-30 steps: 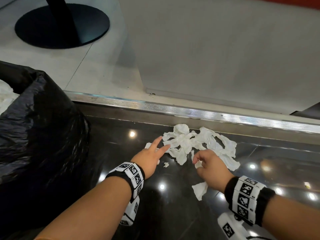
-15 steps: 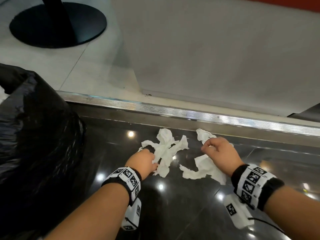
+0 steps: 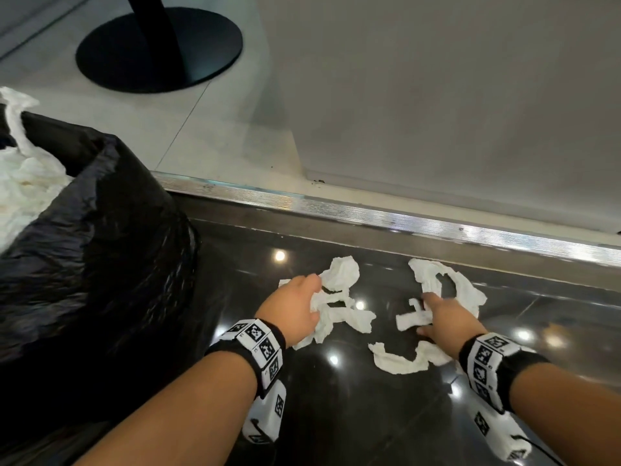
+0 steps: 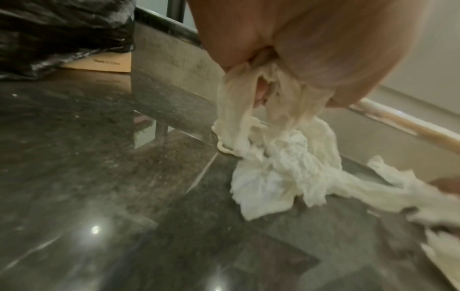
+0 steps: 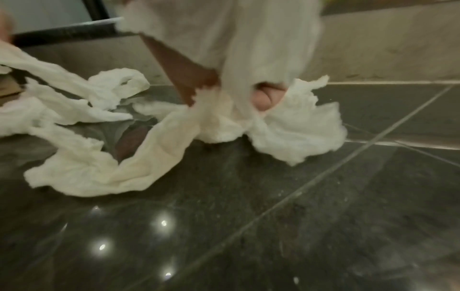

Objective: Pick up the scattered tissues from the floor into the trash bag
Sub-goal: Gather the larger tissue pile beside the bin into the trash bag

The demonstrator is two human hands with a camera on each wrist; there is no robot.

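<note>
Torn white tissues lie on the dark glossy floor. My left hand (image 3: 302, 306) grips a crumpled clump of tissues (image 3: 339, 274); in the left wrist view the clump of tissues (image 4: 281, 167) hangs from the curled fingers down to the floor. My right hand (image 3: 440, 316) holds another bunch of tissues (image 3: 411, 319), with a looped strip (image 3: 433, 272) beyond it and a long strip (image 3: 403, 359) beside the wrist. In the right wrist view the bunch of tissues (image 5: 236, 49) covers the palm, with a fingertip (image 5: 263, 98) showing through. The black trash bag (image 3: 100, 250) stands to the left, with tissues inside (image 3: 27, 183).
A metal threshold strip (image 3: 403, 220) runs across just beyond the tissues, with pale floor behind it. A black round stand base (image 3: 158, 48) sits far left. A cardboard edge (image 4: 99, 63) shows under the bag.
Both hands have closed on tissue and dragged it nearer, splitting the pile into a left clump and a right bunch. The bag's open top has come into view.
</note>
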